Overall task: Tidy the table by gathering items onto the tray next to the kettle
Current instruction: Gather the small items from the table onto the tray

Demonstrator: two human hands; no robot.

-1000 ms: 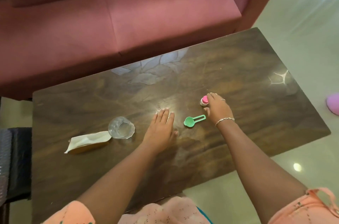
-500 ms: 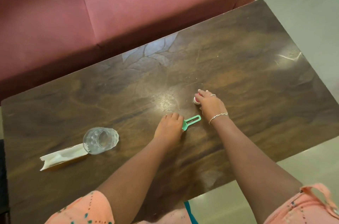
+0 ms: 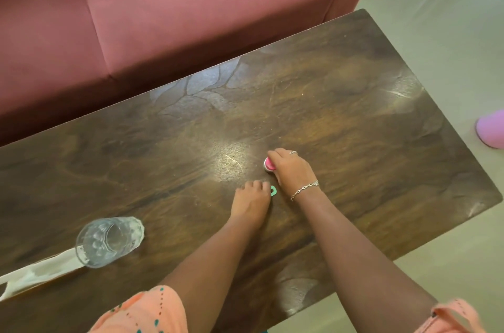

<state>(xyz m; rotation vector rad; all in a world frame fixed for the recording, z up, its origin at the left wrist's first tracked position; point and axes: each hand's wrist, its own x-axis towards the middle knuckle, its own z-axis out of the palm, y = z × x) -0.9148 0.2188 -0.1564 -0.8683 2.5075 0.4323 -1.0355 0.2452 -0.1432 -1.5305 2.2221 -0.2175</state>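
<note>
Four loose items lay on the counter (image 3: 354,103), none of them on the tray. Neither tray nor kettle showed in the view.

1. Green scoop (image 3: 273,190). Only one looped end was visible. The rest sat under the left hand (image 3: 252,200), whose fingers were curled down over it, probably to pry a thin, flat piece off the polished wood.
2. Pink-capped item (image 3: 269,164). Small and round, it stood just beyond the scoop, and what it was could not be told. The right hand (image 3: 293,169) was closed round it from above, fingers at its sides, a grip suited to lifting it straight up.
3. Glass (image 3: 109,241). Clear and standing, it was well apart to the left and untouched.
4. Napkin (image 3: 41,270). Pale and folded, one end met the glass's base; whether it lay beneath or only beside could not be told.

Judgement: the two small pieces lay near each other, so one was being taken in each hand, likely to save a trip. The flat scoop seemed the likelier to slip.
</note>
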